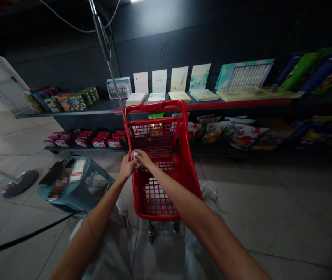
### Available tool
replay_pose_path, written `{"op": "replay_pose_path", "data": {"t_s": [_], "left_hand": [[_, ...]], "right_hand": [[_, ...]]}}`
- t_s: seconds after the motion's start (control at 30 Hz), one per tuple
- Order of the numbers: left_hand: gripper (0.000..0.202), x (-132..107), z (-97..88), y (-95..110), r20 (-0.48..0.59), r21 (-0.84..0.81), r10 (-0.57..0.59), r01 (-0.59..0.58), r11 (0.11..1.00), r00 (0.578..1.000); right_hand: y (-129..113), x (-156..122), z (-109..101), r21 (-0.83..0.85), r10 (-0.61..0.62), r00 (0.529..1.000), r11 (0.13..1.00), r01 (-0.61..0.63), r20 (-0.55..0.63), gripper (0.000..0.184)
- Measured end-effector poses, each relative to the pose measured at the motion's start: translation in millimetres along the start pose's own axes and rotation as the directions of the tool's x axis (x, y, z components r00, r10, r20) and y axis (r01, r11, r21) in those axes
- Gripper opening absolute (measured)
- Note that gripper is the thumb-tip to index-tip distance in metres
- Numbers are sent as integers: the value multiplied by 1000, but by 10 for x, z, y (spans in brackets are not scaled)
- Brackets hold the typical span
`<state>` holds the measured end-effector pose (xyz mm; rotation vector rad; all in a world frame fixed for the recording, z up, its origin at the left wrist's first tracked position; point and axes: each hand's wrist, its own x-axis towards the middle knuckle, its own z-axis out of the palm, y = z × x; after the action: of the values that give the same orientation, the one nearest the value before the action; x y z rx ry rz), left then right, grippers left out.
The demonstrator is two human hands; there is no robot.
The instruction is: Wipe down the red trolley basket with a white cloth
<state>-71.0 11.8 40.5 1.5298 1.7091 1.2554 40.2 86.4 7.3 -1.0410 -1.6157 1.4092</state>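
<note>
Here, the right hand (143,158)'s fingers pinch a white cloth (136,156) over the red cart (185,155)'s rim beneath them; just beside them bends the left hand (127,168), its grip impossible to tell; a shelf (241,104) stands beyond the fingers

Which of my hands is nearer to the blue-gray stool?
Left. Your left hand is right of the stool, at the red cart's rim; your right hand is slightly farther right.
</note>
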Motion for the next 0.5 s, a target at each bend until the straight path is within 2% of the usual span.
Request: {"op": "replay_pose_path", "data": {"t_s": [0.07, 0.13, 0.2, 0.27, 0.37, 0.5], "left_hand": [[38, 2, -4, 6, 32, -34, 4, -3, 999, 999], [37, 7, -5, -6, 47, -75, 11, -7, 997, 999], [39, 9, -6, -33, 25, -96, 6, -3, 995, 1000], [42, 7, -7, -69, -2, -87, -10, 10, 996, 1000], [43, -3, -13, -119, -17, -45, -21, 20, 999, 1000], [40, -25, -32, -156, -20, 8, 5, -5, 1000, 1000]], "right_hand": [[-79, 8, 15, -48, -128, 989, 991, 124, -71, 34], [-135, 19, 42, -126, -314, 940, 946, 298, -135, 45], [-146, 31, 71, -204, -426, 890, 897, 392, -163, 50], [-96, 34, 95, -276, -347, 927, 913, 299, -144, 52], [90, -24, 116, -384, -90, 993, 922, 55, -72, 51], [368, -196, 119, -454, 85, 996, 888, -73, 5, 30]]}}
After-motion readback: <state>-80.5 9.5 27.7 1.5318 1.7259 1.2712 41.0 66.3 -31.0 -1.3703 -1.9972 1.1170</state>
